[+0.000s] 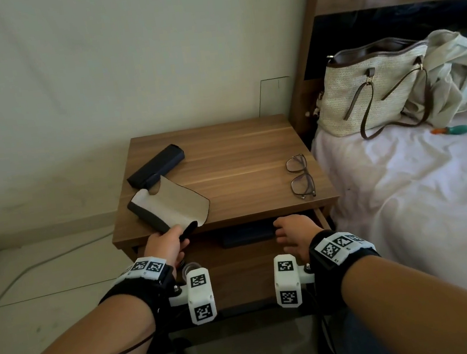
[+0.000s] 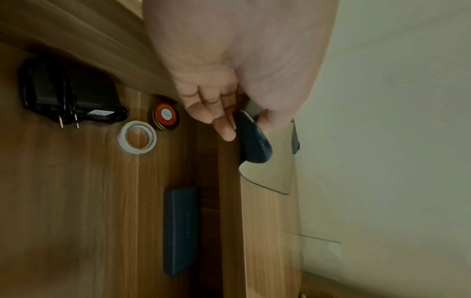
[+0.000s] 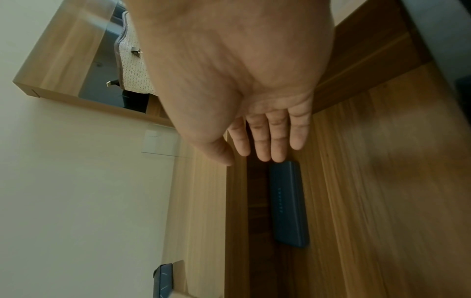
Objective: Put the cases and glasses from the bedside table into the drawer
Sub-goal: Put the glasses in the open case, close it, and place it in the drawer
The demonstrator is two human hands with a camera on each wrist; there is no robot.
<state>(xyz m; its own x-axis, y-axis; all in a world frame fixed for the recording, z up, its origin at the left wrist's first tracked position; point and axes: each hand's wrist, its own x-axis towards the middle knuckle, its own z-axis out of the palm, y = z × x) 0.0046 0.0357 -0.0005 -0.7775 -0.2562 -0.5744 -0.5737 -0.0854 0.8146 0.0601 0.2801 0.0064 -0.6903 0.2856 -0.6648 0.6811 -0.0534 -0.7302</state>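
Observation:
On the wooden bedside table (image 1: 238, 152) lie a closed dark case (image 1: 156, 167) at the back left, an open case with a beige lining (image 1: 168, 205) at the front left, and glasses (image 1: 300, 176) on the right. My left hand (image 1: 182, 236) pinches the near dark end of the open case (image 2: 252, 141) at the table's front edge. The drawer (image 1: 237, 267) below is pulled out, and a blue case (image 1: 245, 235) lies inside at the back. My right hand (image 1: 280, 230) hovers over the drawer, its fingers (image 3: 265, 145) straight just short of the blue case (image 3: 289, 203), holding nothing.
A roll of white tape (image 2: 137, 137), a round orange-topped tin (image 2: 165, 116) and a black charger with its cord (image 2: 68, 96) lie in the drawer's left part. A bed with a woven handbag (image 1: 372, 92) stands to the right, and a wall is behind the table.

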